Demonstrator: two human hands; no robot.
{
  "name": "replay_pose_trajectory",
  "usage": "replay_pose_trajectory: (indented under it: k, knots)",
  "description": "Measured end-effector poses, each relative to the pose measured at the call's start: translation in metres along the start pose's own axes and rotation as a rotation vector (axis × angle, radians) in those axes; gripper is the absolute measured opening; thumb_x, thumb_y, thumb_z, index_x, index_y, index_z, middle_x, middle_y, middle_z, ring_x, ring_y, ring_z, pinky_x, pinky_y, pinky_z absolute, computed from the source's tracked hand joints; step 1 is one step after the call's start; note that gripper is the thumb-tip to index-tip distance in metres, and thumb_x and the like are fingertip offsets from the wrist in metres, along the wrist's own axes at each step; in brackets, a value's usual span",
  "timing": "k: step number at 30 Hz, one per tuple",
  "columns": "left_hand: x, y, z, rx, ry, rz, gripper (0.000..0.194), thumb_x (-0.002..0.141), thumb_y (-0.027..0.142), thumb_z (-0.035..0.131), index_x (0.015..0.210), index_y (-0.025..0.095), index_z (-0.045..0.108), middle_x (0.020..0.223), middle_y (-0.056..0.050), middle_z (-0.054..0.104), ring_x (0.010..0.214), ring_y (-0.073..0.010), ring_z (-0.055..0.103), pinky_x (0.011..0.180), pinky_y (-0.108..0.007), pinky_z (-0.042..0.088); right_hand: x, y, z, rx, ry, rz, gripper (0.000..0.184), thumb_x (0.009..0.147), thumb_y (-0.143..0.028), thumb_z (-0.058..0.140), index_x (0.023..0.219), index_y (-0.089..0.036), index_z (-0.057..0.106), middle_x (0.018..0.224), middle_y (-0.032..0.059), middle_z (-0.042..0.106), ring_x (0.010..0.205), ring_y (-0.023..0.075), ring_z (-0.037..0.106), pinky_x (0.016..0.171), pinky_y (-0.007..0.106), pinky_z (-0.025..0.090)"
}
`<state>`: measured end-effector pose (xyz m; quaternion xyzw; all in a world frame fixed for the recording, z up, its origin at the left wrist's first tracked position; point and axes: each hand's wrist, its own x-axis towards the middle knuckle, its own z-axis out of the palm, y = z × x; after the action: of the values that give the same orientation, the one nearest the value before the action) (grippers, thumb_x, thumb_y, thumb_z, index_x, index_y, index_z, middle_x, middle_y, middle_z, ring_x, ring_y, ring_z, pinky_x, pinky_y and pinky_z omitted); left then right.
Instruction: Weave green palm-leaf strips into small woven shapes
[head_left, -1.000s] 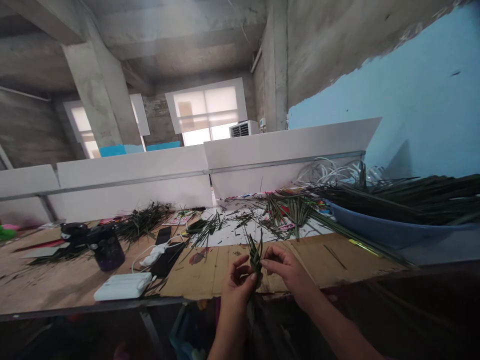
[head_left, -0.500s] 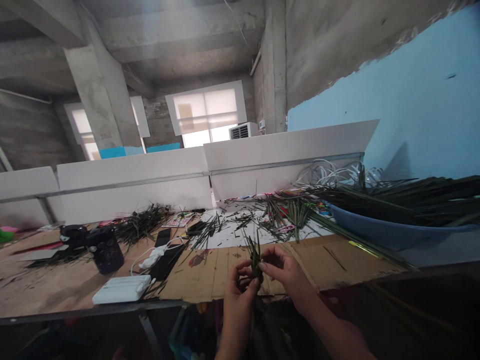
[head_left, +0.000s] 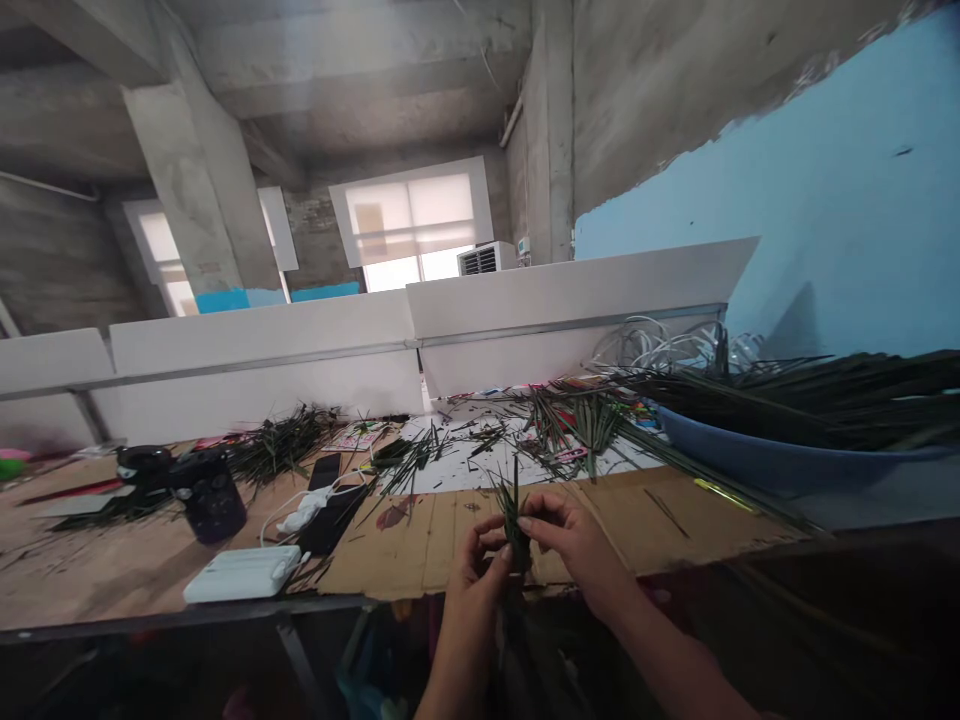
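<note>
Over the cardboard point(head_left: 405, 565) at the desk's point(head_left: 135, 585) near edge, a small green leaf bundle point(head_left: 512, 522) pointing upward — left hand point(head_left: 475, 580) with fingers curled nearly closed around its lower part, right hand point(head_left: 566, 530) pinching its side, blue basin point(head_left: 757, 458) farther right.

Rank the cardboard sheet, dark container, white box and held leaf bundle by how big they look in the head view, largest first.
1. Cardboard sheet
2. Dark container and white box: too alike to rank
3. Held leaf bundle, partly hidden by fingers
</note>
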<state>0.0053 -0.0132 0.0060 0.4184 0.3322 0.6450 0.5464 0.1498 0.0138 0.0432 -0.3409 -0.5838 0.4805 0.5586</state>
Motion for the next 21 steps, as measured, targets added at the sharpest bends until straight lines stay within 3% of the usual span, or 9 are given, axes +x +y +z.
replay_pose_trajectory:
  k: [4, 14, 18, 21]
  knots:
    - [0.0028, 0.0050, -0.0017, 0.018, -0.059, -0.084, 0.051, 0.064, 0.050, 0.087, 0.104, 0.021, 0.074, 0.085, -0.005, 0.070, 0.073, -0.0203, 0.068, 0.066, -0.030, 0.054, -0.0002, 0.0009, 0.0004, 0.005, -0.030, 0.023, 0.026, 0.068, -0.043, 0.076, 0.071, -0.019, 0.064, 0.066, -0.0011, 0.058, 0.065, 0.0167, 0.052, 0.059, 0.027, 0.041]
    - [0.0049, 0.0046, -0.0049, -0.002, -0.038, -0.075, 0.041, 0.058, 0.045, 0.092, 0.084, 0.019, 0.072, 0.076, 0.000, 0.065, 0.068, -0.0151, 0.062, 0.061, -0.023, 0.049, -0.0015, 0.0018, -0.0003, 0.003, -0.037, 0.038, 0.031, 0.069, -0.048, 0.077, 0.075, -0.020, 0.067, 0.069, -0.0002, 0.062, 0.069, 0.0182, 0.056, 0.063, 0.029, 0.046]
    - [0.0001, 0.0065, -0.0026, -0.094, -0.003, -0.132, 0.038, 0.060, 0.038, 0.091, 0.085, 0.020, 0.069, 0.078, 0.001, 0.067, 0.064, -0.0120, 0.060, 0.057, -0.020, 0.045, -0.0024, 0.0050, -0.0018, 0.000, -0.042, 0.046, 0.033, 0.074, -0.050, 0.075, 0.085, -0.019, 0.072, 0.078, 0.0029, 0.067, 0.075, 0.0206, 0.061, 0.067, 0.031, 0.050]
    - [-0.0029, 0.0099, -0.0019, -0.140, 0.030, -0.160, 0.036, 0.062, 0.034, 0.090, 0.088, 0.022, 0.068, 0.079, 0.003, 0.065, 0.063, -0.0111, 0.060, 0.056, -0.020, 0.046, -0.0043, 0.0084, -0.0044, -0.034, 0.003, -0.006, 0.036, 0.076, -0.044, 0.072, 0.104, -0.020, 0.070, 0.088, 0.0038, 0.067, 0.076, 0.0195, 0.060, 0.068, 0.031, 0.050]
